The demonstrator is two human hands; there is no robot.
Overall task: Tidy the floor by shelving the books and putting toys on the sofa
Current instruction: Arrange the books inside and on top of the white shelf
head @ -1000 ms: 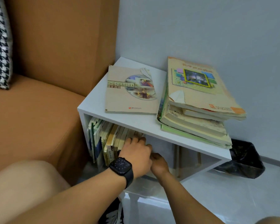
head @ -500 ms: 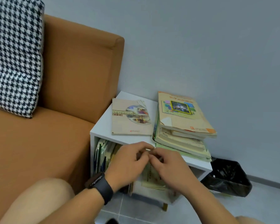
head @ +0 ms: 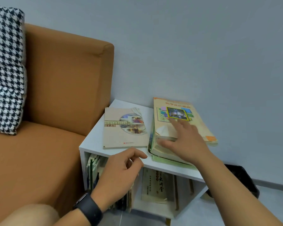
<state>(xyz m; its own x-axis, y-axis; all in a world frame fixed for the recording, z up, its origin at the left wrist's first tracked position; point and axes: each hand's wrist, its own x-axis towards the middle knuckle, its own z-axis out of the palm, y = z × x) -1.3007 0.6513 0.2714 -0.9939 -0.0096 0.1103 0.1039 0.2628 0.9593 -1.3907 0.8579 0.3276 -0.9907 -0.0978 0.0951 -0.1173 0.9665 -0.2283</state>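
A white shelf cube [head: 95, 141] stands beside the orange sofa [head: 39, 154]. A beige book [head: 124, 128] lies flat on its top, and to the right of it sits a stack of books [head: 198, 121]. My right hand [head: 185, 142] rests on that stack, fingers spread over the top cover and thumb at the stack's front edge. My left hand [head: 119, 173] hovers in front of the shelf's opening with fingers loosely curled and nothing in it. Several books [head: 93, 168] stand inside at the left. A pale book [head: 157, 183] leans inside at the right.
A houndstooth cushion [head: 6, 70] leans on the sofa back at the left. A black-lined bin [head: 242, 178] sits on the grey floor right of the shelf. A grey wall rises behind. My bare knee [head: 28, 214] shows at the bottom left.
Both hands came out of the shelf opening. The right hand rose onto the stack of books on top; the left drew back in front of the opening. A pale book now leans inside.
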